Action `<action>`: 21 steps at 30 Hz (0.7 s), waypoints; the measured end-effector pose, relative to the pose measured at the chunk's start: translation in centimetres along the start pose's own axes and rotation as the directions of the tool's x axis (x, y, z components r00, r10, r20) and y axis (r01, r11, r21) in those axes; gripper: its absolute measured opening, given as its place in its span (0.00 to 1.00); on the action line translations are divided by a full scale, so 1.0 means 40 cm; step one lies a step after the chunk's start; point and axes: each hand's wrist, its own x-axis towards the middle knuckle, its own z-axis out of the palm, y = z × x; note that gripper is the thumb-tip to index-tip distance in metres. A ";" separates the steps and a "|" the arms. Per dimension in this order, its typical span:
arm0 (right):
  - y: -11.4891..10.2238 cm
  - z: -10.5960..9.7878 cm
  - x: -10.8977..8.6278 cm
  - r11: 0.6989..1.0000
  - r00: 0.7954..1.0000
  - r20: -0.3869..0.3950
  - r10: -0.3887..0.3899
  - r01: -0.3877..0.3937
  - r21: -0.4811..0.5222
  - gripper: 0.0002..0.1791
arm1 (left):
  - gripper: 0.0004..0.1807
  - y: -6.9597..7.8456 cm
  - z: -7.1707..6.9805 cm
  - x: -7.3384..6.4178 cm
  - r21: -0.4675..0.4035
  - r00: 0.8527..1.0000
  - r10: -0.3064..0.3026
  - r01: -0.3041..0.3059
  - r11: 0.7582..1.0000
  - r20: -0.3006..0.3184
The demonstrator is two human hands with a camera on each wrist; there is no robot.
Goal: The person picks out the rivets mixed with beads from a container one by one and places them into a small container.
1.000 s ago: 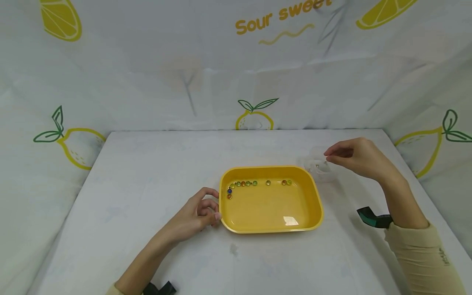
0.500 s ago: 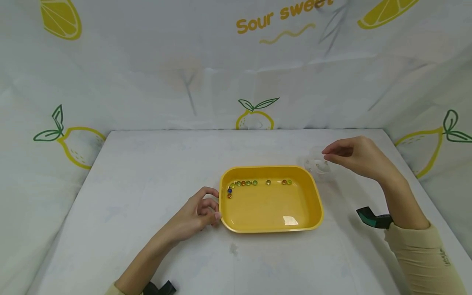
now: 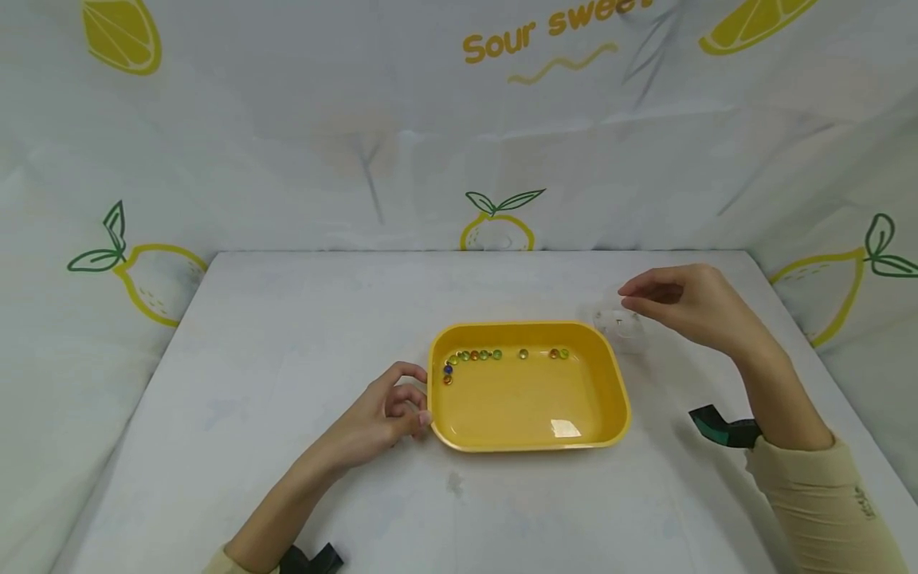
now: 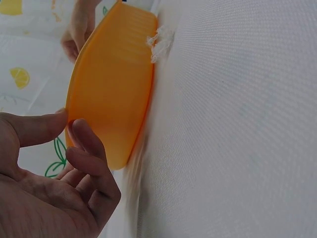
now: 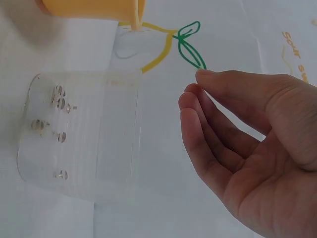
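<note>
A yellow tray [image 3: 516, 410] sits on the bench [image 3: 308, 319], marbles [image 3: 484, 355] along its far and left sides. The left hand [image 3: 383, 414] pinches its left rim. Against or near its far right corner stands a clear container [image 5: 116, 148]; over it, the right hand's [image 3: 688, 307] fingertips nearly meet, any grip unclear. Lemon-printed cloth [image 3: 287, 119] hangs behind.

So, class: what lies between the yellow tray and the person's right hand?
The head view shows a clear box between the yellow tray and the right hand; the right wrist view shows small things inside it.
</note>
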 end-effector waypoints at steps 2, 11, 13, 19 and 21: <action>-0.012 0.003 -0.001 1.000 1.000 -0.009 -0.014 0.014 0.010 0.07 | 0.28 0.001 0.000 0.000 0.002 1.000 0.001 -0.001 1.000 0.000; -0.061 0.026 0.003 0.995 0.996 -0.013 -0.088 0.088 0.045 0.07 | 0.28 0.001 0.000 0.001 0.001 1.000 0.008 -0.008 1.000 0.001; -0.071 0.031 0.006 0.994 0.995 0.002 -0.099 0.099 0.051 0.07 | 0.28 0.001 0.000 0.002 0.002 1.000 0.009 -0.009 1.000 0.001; -0.103 0.043 0.011 0.989 0.989 0.051 -0.136 0.132 0.064 0.08 | 0.29 0.000 0.000 0.002 -0.002 1.000 0.009 -0.009 1.000 0.000; -0.111 0.047 0.015 0.983 0.983 0.069 -0.171 0.166 0.077 0.08 | 0.29 -0.001 0.000 0.002 -0.004 1.000 0.009 -0.009 1.000 0.000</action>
